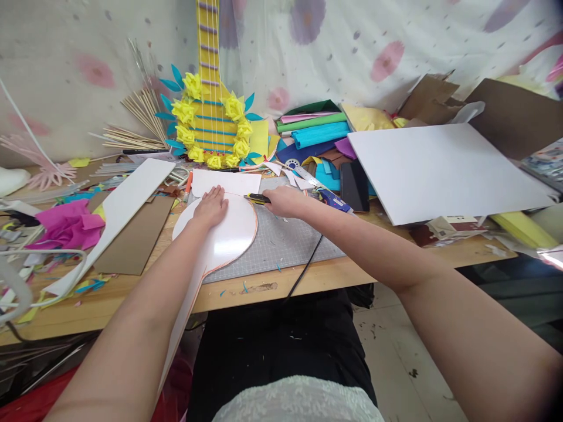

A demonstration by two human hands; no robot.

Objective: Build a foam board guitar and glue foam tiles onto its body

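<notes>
Landmark is the cutting mat [299, 240]; from my remote seat I have the white paddle-shaped board [229, 234] with its round end over the mat's left part, its narrow end running off past the mat's near edge; left hand [212, 208] lies flat on that round end, palm down, fingers straight, gripping nothing, so the board is directly under it; right hand [281, 201], over the mat's far part, is closed round a utility knife [259, 198], tip at the board's orange-marked rim, just left of the fist; can't tell how deep the blade sits; white offcut [224, 181] at the mat's far-left edge; brown cardboard [136, 240] left of the mat; black phone [354, 187] right of the mat's far part; yellow guitar-shaped piece [209, 126] beyond the mat.
</notes>
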